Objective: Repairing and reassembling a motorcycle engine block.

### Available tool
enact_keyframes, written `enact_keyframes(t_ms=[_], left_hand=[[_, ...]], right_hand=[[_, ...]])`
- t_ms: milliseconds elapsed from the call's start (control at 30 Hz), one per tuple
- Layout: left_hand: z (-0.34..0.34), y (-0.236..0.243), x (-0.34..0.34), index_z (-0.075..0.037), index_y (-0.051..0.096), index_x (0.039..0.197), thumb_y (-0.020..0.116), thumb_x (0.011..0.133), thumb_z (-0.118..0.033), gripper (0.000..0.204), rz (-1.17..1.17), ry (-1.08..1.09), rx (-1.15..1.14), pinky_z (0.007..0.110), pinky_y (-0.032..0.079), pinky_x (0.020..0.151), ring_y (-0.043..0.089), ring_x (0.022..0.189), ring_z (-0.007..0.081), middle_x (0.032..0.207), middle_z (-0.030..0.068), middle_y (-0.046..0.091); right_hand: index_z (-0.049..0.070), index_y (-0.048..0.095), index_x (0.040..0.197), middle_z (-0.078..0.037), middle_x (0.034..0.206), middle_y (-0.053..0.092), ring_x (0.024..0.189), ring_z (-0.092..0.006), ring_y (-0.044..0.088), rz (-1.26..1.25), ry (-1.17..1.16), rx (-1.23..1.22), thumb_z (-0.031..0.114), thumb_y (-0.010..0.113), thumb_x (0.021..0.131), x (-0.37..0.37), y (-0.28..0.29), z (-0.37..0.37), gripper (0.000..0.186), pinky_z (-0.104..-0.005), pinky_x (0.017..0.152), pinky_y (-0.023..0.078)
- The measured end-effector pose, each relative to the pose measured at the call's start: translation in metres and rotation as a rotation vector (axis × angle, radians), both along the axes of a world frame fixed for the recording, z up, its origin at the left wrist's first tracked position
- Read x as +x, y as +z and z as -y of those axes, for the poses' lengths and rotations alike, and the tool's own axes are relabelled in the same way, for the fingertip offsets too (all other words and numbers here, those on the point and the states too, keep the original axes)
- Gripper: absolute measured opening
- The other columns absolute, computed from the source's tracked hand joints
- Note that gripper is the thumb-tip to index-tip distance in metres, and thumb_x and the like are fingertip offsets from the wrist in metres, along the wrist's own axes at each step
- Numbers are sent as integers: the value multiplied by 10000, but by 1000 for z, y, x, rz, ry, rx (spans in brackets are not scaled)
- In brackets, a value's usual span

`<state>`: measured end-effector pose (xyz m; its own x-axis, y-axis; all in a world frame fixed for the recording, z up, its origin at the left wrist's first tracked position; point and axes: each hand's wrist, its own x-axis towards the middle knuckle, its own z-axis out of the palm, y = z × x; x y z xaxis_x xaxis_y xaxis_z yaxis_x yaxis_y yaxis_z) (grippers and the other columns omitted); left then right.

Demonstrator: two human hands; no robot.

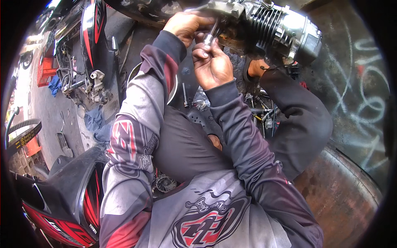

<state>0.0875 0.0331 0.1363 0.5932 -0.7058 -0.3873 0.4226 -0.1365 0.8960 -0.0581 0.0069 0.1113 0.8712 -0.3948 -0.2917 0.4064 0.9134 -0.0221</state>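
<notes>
The motorcycle engine point(271, 27), with its dark cooling fins and silver head cover, juts out in front of me at the top. My left hand point(186, 27) is curled at the underside of its silver casing point(227, 9); the fingertips are partly hidden, so what they grip does not show. Just below and to the right, my right hand point(213, 64) is closed around a chrome cylindrical tool point(211, 35). The tool's thin upper end points up at the underside of the engine, close to my left fingers.
Between my legs lie a long bolt point(185, 94), a clear plastic bag point(201, 100) and several scattered hand tools point(264, 111). A finned fan wheel point(165, 183) is beside my left thigh. Left are red-black fairings point(62, 206), a blue rag point(96, 122) and a carburetor-like part point(98, 84).
</notes>
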Motion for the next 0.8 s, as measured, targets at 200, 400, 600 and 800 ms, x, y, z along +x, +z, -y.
enact_keyframes(t_ms=[200, 400, 600, 800], left_hand=[[-4, 4, -2, 4, 684, 1159, 738, 945, -93, 242, -86, -18, -23, 289, 617, 703, 729, 839, 191, 1014, 102, 743], [-10, 18, 0, 37, 622, 1165, 667, 1001, -165, 264, -294, -234, 1, 330, 627, 595, 741, 760, 241, 1007, 194, 752], [-1, 5, -2, -1, 698, 1104, 736, 935, -101, 200, -203, -69, 59, 311, 588, 602, 729, 741, 191, 962, 134, 762], [10, -5, 1, -51, 755, 1176, 844, 845, -178, 365, 266, -109, 144, 405, 559, 596, 714, 679, 213, 868, 103, 775]], right_hand=[[57, 542, 1189, -81, 1089, 568, 772, -109, 457, 293, 105, 249, 261, 482, 1105, 3, -10, 6, 229, -236, 644, 401], [85, 538, 1208, -103, 1136, 567, 752, -108, 439, 326, 87, 261, 265, 460, 1113, 7, -12, 4, 219, -235, 629, 391], [62, 578, 1277, -106, 1111, 639, 912, -154, 604, -177, -25, -243, 247, 561, 1081, 0, 4, -16, 271, -255, 779, 535], [57, 659, 1169, -23, 1006, 685, 897, -155, 653, -181, 21, -235, 122, 696, 1000, 2, -1, -3, 184, -296, 832, 571]])
